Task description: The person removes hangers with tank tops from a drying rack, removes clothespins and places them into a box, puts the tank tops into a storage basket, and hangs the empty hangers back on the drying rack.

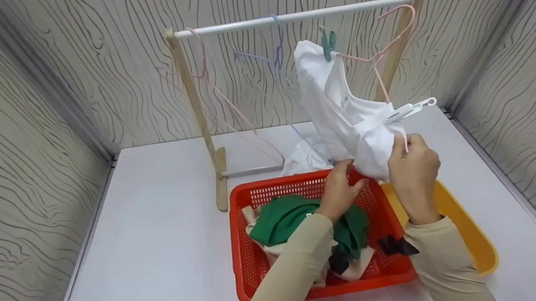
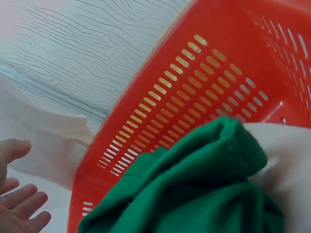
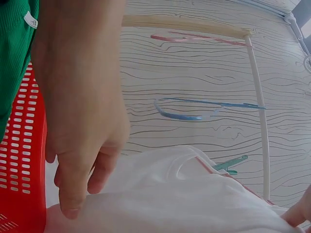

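A white top (image 1: pixel 328 97) is on a pink hanger (image 1: pixel 376 55), held by a green clothespin (image 1: pixel 329 43) and a white clothespin (image 1: pixel 404 112). The top's edge below the white clothespin is pinched between thumb and fingers of my right hand (image 1: pixel 414 168); in the right wrist view only its fingertips (image 3: pixel 299 213) show. My left hand (image 1: pixel 342 190) is over the red basket beside the top's lower part, fingers and thumb spread apart. It appears large in the right wrist view; whether it touches the cloth I cannot tell. The hanger's hook is near the bar's right end.
The red basket (image 1: pixel 326 291) holds a green garment (image 1: pixel 281 220), cream cloth and dark pieces. A yellow tray (image 1: pixel 479 247) is partly beneath its right side. Behind stands a rack with a white bar (image 1: pixel 232 26), carrying another pink hanger (image 1: pixel 204 58) and a blue hanger (image 1: pixel 278 49).
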A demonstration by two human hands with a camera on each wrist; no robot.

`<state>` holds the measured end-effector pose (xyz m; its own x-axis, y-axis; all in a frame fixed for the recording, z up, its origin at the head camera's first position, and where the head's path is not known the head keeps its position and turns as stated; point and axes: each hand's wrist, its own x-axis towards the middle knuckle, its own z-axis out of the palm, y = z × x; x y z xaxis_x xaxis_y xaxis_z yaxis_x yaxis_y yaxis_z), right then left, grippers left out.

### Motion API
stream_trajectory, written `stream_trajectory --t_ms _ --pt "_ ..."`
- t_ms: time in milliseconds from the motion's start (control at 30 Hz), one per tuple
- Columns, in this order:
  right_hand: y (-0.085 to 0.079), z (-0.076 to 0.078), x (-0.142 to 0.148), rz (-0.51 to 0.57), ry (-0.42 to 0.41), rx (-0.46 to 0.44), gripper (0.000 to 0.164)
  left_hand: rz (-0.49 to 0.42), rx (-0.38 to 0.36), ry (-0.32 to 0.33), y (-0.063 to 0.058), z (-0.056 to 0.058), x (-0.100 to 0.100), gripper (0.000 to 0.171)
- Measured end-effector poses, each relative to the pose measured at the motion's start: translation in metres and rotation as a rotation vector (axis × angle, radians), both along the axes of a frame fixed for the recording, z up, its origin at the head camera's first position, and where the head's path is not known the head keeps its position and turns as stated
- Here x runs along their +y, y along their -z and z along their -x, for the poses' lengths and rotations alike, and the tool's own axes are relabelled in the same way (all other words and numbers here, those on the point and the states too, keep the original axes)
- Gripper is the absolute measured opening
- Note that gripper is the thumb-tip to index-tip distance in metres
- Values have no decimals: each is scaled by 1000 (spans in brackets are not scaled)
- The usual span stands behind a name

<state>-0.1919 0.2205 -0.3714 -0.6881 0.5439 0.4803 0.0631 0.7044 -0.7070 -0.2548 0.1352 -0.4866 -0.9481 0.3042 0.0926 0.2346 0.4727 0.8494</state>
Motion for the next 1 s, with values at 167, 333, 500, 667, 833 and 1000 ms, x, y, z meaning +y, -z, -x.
stream_trajectory --t_ms 167,333,500,667,833,1000 --pt "0 -1 1 5 -6 12 34 -7 -1 4 -4 0 4 35" --pt "1 -1 3 12 -7 30 33 -14 22 -31 -7 0 2 24" --pt "0 0 7 11 14 45 33 -58 64 -49 -11 5 -5 18" --pt "2 0 10 4 31 51 34 -206 42 -68 -18 8 -11 16" --pt "6 1 12 -9 39 77 34 -427 -57 -85 -21 9 -12 17" --pt "11 2 12 -24 27 90 33 -637 -182 -165 -28 13 -10 15"
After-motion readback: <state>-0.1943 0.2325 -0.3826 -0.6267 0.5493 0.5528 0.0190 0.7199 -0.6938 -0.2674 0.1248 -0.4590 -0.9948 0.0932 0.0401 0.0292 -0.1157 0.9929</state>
